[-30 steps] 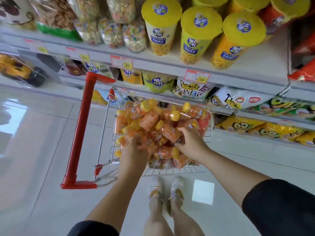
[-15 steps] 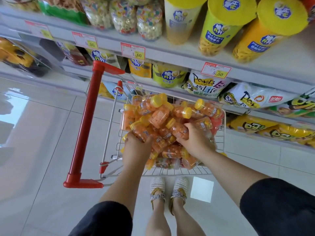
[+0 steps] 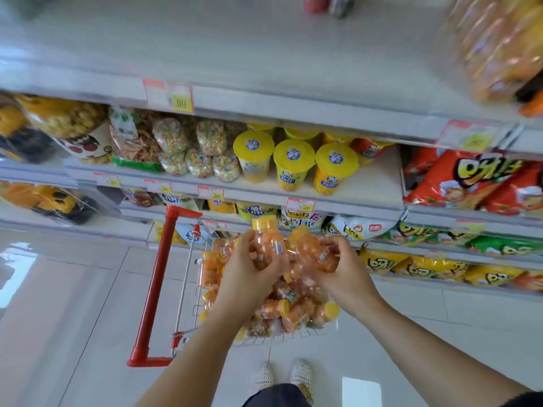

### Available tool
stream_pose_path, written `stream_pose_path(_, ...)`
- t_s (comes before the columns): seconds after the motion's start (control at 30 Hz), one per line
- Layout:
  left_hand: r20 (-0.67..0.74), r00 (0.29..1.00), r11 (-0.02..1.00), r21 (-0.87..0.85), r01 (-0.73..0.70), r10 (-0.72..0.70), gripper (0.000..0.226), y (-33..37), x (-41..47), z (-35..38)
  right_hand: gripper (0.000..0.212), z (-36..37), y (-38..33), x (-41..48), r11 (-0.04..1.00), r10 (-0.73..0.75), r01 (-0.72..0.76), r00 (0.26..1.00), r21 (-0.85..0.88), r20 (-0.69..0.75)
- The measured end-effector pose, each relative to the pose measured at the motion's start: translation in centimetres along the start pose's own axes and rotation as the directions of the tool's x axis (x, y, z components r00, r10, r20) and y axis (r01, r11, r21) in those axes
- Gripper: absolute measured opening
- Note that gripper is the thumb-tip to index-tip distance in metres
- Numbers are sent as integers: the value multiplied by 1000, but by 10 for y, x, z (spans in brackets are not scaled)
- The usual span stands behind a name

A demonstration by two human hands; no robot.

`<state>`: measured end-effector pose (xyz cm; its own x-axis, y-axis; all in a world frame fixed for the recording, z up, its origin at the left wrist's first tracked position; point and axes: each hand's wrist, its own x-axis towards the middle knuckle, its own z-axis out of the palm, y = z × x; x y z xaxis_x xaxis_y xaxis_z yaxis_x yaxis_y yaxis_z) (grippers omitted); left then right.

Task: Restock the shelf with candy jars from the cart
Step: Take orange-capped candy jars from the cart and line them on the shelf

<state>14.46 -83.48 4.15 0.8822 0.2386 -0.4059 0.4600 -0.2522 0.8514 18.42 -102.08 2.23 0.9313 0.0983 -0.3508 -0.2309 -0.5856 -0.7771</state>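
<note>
Left hand (image 3: pixel 249 271) curls round a jar (image 3: pixel 269 245), yellow cap up; right hand (image 3: pixel 345 277) clutches jars (image 3: pixel 321 255) beside it; both hover just over the cart (image 3: pixel 155 283), its heap (image 3: pixel 289 314) beneath; beyond, the shelf (image 3: pixel 264 198) carries yellow tubs (image 3: pixel 293 163).

- Your candy jars (image 3: pixel 268 243): clear, orange sweets inside, yellow caps.
- Your cart handle (image 3: pixel 155 283): red.
- Snack cups (image 3: pixel 293 157) before you: yellow lids, blue badges.
- Crisp bags (image 3: pixel 470 183): red, yellow lettering.
- Your shoes (image 3: pixel 261 377): white mesh.

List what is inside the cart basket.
Piled orange, yellow-lidded candy jars. The left hand and right hand, gripping jars, cover the pile's middle; the bottom of the basket is hidden.
</note>
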Motion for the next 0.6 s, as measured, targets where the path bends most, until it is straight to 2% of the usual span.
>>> stream_pose_path(0.07,12,997,997,-3,-82,82,45,36,-2,2,52,-29,-24,-8,997,-33,34,999,65,-17)
stream_pose_path(0.1,21,992,992,-13,-124,124,43,54,-3,3,46,-42,-35,-12,993,-51,54,998,105,-26)
stream_pose_path(0.23,10,964,963,-49,-266,267,57,109,-3,9,18,-85,-81,-22,976,-144,152,988,156,-63)
stream_pose_path(0.37,28,911,911,-58,-409,411,39,157,4,4,13,-116,-118,-22,958,-176,206,971,201,-160)
stream_pose_path(0.43,41,884,885,-45,-464,466,36,177,16,-1,20,-127,-133,-13,950,-171,224,956,217,-239)
stream_pose_path(0.53,64,856,857,8,-515,514,57,205,38,-10,41,-138,-152,5,956,-140,219,925,193,-353)
stream_pose_path(0.6,71,828,827,50,-560,556,60,220,54,-15,42,-142,-163,19,958,-129,221,901,183,-415)
